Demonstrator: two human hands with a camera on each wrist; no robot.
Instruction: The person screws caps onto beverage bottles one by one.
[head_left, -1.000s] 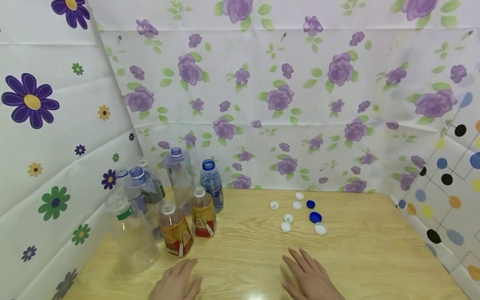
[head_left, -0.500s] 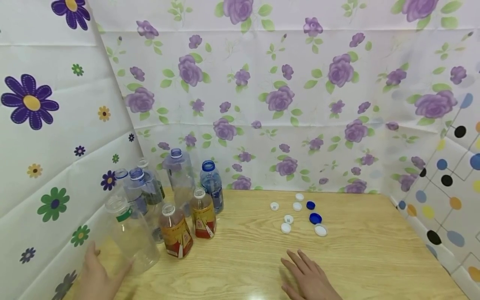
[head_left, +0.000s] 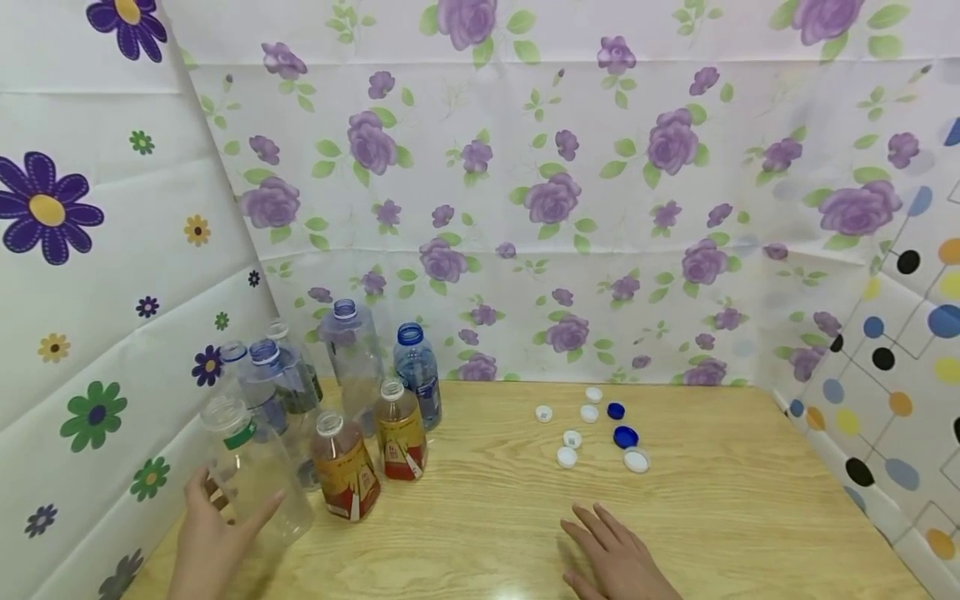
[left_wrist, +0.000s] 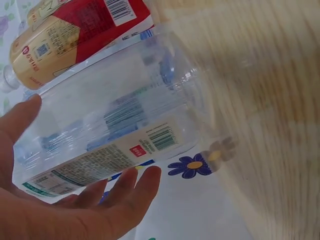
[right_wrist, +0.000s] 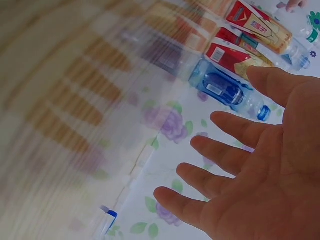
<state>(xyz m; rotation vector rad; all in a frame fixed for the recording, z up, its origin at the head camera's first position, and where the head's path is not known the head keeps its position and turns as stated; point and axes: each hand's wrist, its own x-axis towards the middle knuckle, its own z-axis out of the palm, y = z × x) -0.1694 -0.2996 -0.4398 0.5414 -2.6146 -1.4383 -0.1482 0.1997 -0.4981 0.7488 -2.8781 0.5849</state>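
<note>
Head: I have left hand (head_left: 210,533) spread around clear bottle (head_left: 262,483), likely wide to suit its girth. Bottle stands at near left of table (head_left: 465,550), beside other bottles (head_left: 347,479); loose caps (head_left: 589,413) lie well apart, right.
Left wrist: thumb and fingers flank bottle, not clenched; I can't tell contact.
Right wrist: right hand (right_wrist: 255,150) holds nothing, fingers extended, seemingly idle.

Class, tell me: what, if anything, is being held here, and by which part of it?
The left grip is around the body of the nearest clear bottle; whether it actually holds it cannot be told. The right grip holds nothing.
</note>
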